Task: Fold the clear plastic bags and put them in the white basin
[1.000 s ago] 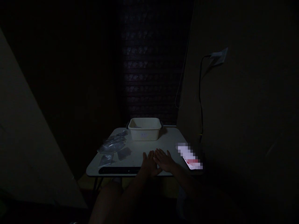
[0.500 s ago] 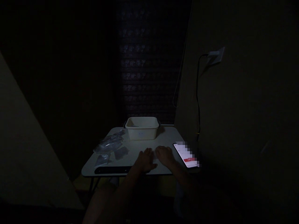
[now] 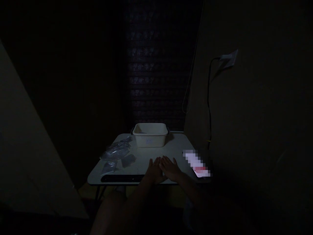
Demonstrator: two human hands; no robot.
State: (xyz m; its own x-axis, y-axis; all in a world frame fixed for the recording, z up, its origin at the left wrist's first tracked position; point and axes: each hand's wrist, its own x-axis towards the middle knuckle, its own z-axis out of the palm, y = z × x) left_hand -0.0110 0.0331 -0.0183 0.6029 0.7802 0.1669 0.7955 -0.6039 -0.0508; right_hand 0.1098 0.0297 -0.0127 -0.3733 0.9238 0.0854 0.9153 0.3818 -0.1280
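Observation:
My left hand [image 3: 154, 171] lies low over the near part of the white folding table [image 3: 143, 160], its fingers stretched forward. Right beside it, my right hand [image 3: 170, 168] is spread flat, its fingertips meeting or overlapping the left hand's fingers. Whether anything thin lies under the two hands cannot be seen in this dim light. To the left are several clear plastic bags [image 3: 114, 151], some bunched together, with a flat one [image 3: 128, 160] closest to the hands.
A white plastic tub [image 3: 150, 141] with dark handles stands at the back of the table. A lit phone [image 3: 197, 163] rests at the right edge. Along the front edge runs a black strip [image 3: 119, 178]. A cable [image 3: 209, 101] hangs from the wall socket [image 3: 229, 59].
My hands have come together, and the fingers of the right hand have straightened from a curl. A faint clear patch between them earlier is now out of sight.

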